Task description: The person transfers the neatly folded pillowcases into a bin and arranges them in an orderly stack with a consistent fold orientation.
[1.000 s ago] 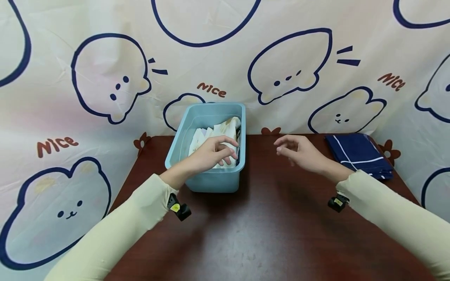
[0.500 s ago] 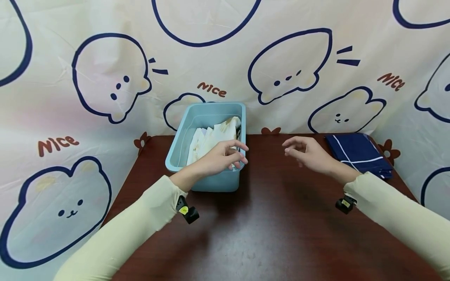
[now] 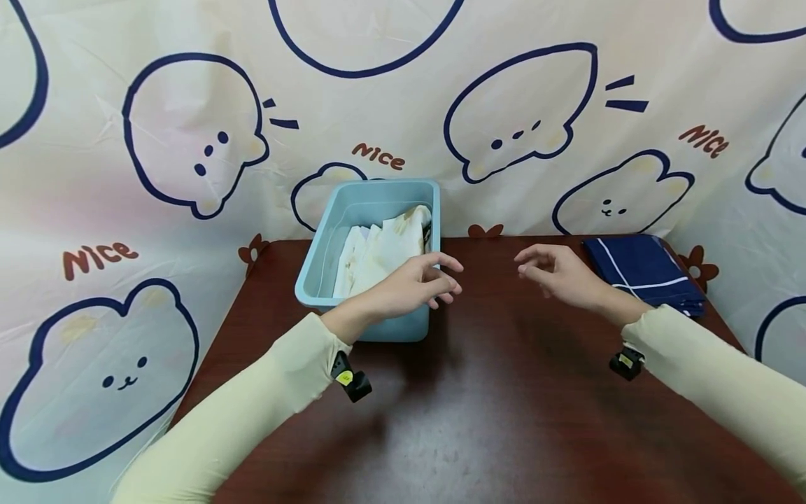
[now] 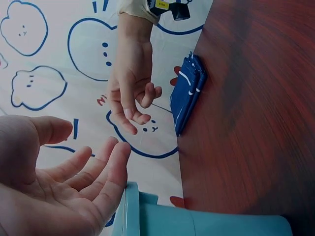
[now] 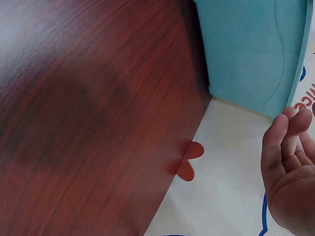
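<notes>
My left hand [image 3: 412,285] hovers in front of the near right corner of a light blue plastic bin [image 3: 306,276], its fingers relaxed and holding nothing. Inside the bin lies folded white cloth [image 3: 384,248] with yellowish marks; something dark beside it along the right wall is too small to tell. To the right, my right hand [image 3: 560,276] hangs above the table, fingers loosely bent and nothing held. Beyond it, nearest to that hand, rests a folded navy cloth [image 3: 642,269] with white stripes. In the left wrist view both hands appear apart, the navy cloth [image 4: 187,96] behind them.
The dark reddish-brown wooden table [image 3: 478,406] carries the bin at its back left and the navy cloth at its back right. A pale printed curtain [image 3: 390,105] with blue bear outlines stands along the back and sides of the table.
My left hand has moved right, from over the bin's cloth to the bin's right front corner. My right hand has shifted slightly right, closer to the navy cloth. Bin and cloths stay put.
</notes>
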Available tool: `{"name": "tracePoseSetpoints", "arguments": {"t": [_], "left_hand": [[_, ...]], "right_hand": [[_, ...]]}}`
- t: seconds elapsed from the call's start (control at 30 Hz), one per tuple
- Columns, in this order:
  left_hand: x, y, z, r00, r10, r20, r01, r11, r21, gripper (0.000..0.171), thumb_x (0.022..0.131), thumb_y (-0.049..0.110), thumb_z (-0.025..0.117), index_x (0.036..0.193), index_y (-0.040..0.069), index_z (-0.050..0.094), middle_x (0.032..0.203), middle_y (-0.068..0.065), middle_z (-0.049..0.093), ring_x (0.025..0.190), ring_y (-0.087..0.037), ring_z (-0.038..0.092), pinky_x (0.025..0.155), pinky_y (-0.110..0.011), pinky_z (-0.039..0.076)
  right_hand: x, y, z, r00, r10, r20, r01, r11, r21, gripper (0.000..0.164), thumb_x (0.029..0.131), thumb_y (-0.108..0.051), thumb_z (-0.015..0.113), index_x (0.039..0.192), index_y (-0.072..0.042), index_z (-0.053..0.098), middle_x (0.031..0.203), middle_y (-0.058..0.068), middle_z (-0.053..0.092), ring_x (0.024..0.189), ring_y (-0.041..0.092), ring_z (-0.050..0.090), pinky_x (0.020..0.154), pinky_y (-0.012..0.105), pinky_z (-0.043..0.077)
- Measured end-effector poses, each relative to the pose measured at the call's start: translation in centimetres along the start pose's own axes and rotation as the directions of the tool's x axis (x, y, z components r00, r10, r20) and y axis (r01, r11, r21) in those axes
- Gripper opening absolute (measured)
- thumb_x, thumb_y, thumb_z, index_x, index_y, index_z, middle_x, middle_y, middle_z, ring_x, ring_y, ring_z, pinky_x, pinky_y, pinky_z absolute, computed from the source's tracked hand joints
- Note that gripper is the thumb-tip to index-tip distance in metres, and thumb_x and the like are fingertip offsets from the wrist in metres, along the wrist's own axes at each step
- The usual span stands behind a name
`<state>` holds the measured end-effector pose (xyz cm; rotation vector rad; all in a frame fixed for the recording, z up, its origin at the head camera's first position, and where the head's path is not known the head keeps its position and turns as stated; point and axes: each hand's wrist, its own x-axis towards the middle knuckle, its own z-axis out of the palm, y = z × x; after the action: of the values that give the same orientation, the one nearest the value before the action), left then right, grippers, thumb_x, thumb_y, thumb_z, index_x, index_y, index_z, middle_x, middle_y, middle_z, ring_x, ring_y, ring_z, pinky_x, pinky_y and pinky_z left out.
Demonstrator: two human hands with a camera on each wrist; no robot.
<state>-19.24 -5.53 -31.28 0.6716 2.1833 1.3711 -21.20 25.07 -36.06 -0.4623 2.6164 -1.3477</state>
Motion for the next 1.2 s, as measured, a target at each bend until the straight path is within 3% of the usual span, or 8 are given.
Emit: {"name": "tracePoseSetpoints", "arguments": {"t": [0.43,0.7,0.97,1.2], "left_hand": [[1.0,1.1,1.7,0.998,0.015,0.065,-0.015,1.000,0.003,0.031,0.105,0.014,0.051,0.136,0.009,0.052,0.122,-0.015,0.069,0.104,-0.023,0.067,0.085,-0.031,0.057],[1.7,1.3,3.4,0.994,0.022,0.110,-0.022,1.000,0.002,0.032,0.106,0.014,0.051,0.137,0.007,0.052,0.124,-0.017,0.067,0.109,-0.029,0.066,0.084,-0.029,0.057],[2.7,0.7,5.8,0.993,-0.024,0.114,0.031,0.998,-0.054,0.029,0.105,0.016,0.053,0.134,0.011,0.056,0.119,-0.011,0.071,0.103,-0.021,0.069,0.088,-0.036,0.057],[3.1,-0.6,7.4,0.995,-0.059,0.080,0.067,0.992,-0.104,0.025,0.104,0.015,0.056,0.128,0.011,0.059,0.113,-0.010,0.072,0.105,-0.027,0.070,0.086,-0.036,0.057]], "right_hand": [[-0.7,2.3,-1.2,0.998,0.056,0.015,-0.055,0.997,-0.055,0.030,0.105,-0.020,0.054,0.128,-0.001,0.058,0.110,0.019,0.069,0.056,0.022,0.053,0.055,0.032,0.050],[-0.9,3.3,-2.2,0.998,0.070,-0.010,-0.071,0.989,-0.128,0.029,0.105,-0.023,0.054,0.126,-0.003,0.060,0.109,0.020,0.069,0.056,0.023,0.055,0.054,0.032,0.052],[-1.5,4.5,-3.2,0.996,0.083,-0.029,-0.087,0.982,-0.170,0.032,0.106,-0.025,0.054,0.126,-0.001,0.060,0.108,0.020,0.068,0.057,0.021,0.057,0.055,0.032,0.053],[-1.6,5.8,-4.0,0.995,0.086,-0.040,-0.092,0.980,-0.175,0.034,0.106,-0.024,0.053,0.127,0.002,0.059,0.101,0.016,0.069,0.051,0.018,0.054,0.052,0.033,0.049]]}}
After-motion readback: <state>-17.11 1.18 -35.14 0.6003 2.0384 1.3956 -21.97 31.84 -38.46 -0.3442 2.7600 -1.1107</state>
